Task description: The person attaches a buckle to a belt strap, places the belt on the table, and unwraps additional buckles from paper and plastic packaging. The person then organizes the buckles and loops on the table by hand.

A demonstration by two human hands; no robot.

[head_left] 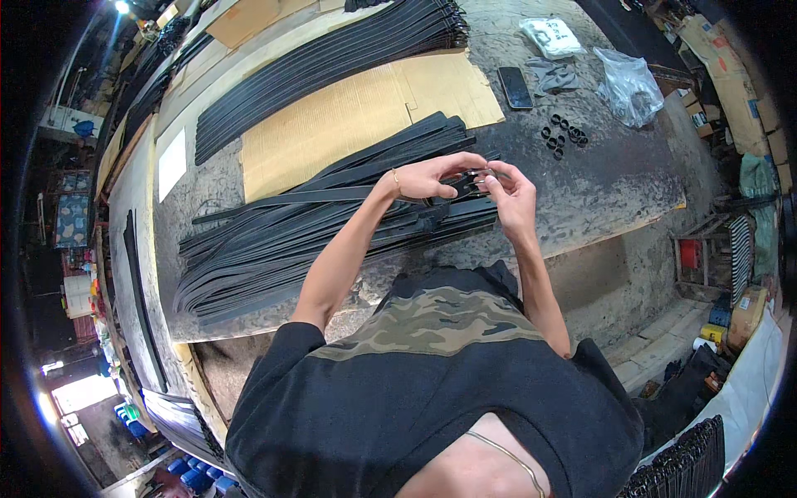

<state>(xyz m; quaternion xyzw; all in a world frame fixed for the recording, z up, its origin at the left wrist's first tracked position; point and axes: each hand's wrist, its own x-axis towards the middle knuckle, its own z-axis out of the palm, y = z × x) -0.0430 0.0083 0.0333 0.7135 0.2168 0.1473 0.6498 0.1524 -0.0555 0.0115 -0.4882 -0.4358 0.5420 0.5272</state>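
My left hand [426,180] is closed around the end of a black belt strap [320,197], which trails off to the left over the pile. Close beside it, my right hand [512,199] pinches a small shiny metal part at that same end; the fingers hide most of its shape. Both hands are just above the right end of a loose pile of black belt straps [266,257]. To the right on the table lie several small black rings [559,137].
A neat row of black belts [332,75] lies at the back, beyond a cardboard sheet [332,124]. At the back right are a dark phone [515,88], a white packet [552,38] and a clear plastic bag [628,87]. The table's front edge [614,231] runs before me.
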